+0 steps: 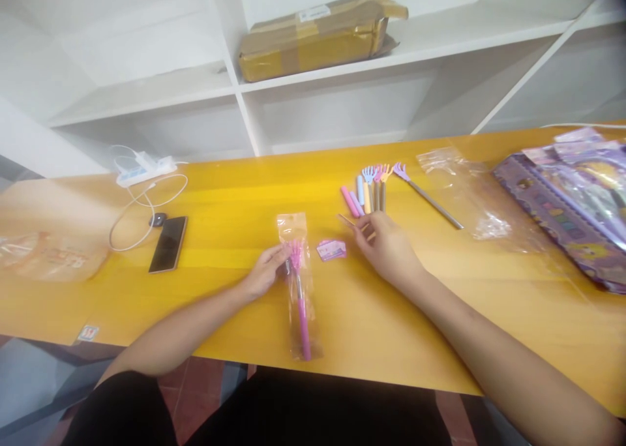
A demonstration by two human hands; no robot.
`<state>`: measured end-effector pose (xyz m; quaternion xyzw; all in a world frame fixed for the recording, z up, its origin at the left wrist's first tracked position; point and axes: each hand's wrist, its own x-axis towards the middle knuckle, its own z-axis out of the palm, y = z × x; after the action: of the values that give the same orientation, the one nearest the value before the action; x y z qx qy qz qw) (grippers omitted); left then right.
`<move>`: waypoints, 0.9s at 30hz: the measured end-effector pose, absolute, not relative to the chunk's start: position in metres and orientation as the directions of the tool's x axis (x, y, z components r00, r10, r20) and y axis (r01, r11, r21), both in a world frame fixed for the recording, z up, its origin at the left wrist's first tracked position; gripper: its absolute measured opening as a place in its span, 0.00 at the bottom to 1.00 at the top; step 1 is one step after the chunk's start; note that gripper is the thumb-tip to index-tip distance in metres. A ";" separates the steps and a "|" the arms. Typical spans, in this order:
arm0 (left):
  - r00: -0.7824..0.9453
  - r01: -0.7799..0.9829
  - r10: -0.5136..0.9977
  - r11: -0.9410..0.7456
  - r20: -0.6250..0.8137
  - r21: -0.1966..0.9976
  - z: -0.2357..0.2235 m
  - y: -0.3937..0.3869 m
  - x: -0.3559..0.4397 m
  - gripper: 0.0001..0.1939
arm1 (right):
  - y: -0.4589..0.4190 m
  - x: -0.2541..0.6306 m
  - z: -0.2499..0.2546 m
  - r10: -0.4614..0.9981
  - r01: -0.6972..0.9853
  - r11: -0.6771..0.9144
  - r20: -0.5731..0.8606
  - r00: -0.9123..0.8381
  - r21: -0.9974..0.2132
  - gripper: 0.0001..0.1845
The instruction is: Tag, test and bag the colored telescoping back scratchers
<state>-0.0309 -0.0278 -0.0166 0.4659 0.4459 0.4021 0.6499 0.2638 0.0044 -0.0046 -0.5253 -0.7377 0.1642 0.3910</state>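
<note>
The left hand (264, 273) is grasping, between its fingers, the upper part of a clear plastic sleeve (292, 222). The pink back scratcher with a claw-shaped head and metal rod (302, 322) is lying inside this sleeve; its head is resting just beside the left fingertips, and its handle is extending from them toward the desk (235, 332) edge nearest the person. The right hand (388, 247) is curling its fingers and appears to be pinching a thin, pale strip (346, 220); blur is obscuring its identity. A small purple-and-white printed card (331, 250) is lying between the two sets of fingers. Multicoloured back scratchers with claw heads (369, 174) are lying just beyond the right fingers. A purple-headed back scratcher with a grey rod (435, 205) is lying to their right, apart from that group.
</note>
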 end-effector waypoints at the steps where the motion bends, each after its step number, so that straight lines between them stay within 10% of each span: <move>1: 0.281 -0.112 0.936 0.252 -0.212 0.961 -0.018 -0.027 -0.032 0.30 | 0.001 0.262 -0.002 0.891 0.614 0.419 0.433 -0.138 -0.668 0.06; 14: 0.440 0.049 0.871 0.218 -0.217 0.975 -0.013 -0.029 -0.034 0.31 | -0.004 0.246 -0.009 0.858 0.622 0.501 0.438 -0.267 -0.602 0.04; 20: 0.405 0.075 0.890 0.196 -0.210 0.978 -0.013 -0.028 -0.033 0.30 | 0.006 0.231 -0.017 0.719 0.587 0.694 0.430 -0.546 -0.416 0.31; 27: 0.431 0.110 0.876 0.185 -0.215 0.976 -0.008 -0.029 -0.031 0.31 | 0.010 0.222 -0.026 0.569 0.548 0.808 0.528 -0.630 -0.216 0.16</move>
<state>-0.0308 -0.0291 -0.0084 0.5618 0.4390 0.3028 0.6324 0.2224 0.0103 -0.0264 -0.3096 -0.9026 0.0175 0.2985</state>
